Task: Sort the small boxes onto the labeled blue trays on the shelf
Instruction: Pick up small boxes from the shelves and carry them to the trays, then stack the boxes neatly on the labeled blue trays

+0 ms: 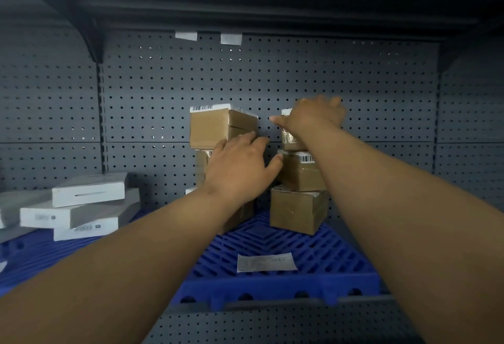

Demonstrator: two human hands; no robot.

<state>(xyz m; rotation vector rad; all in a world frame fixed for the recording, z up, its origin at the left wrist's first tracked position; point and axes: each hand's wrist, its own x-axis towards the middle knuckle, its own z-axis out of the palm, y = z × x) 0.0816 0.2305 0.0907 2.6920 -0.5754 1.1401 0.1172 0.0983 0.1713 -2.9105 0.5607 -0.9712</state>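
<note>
Two box stacks [298,211] stand on the blue tray [327,251]. My right hand [313,117] grips the right stack's top box [290,140], apparently seating it; my left hand [240,169], fingers flat, steadies the left stack [212,128].

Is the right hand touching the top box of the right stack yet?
Touching. The head view shows the right hand wrapped over the top box, thumb against its upper front edge, no gap visible.

tray label [266,262] print blurred, left stack's lower boxes [201,163] behind arm
</note>
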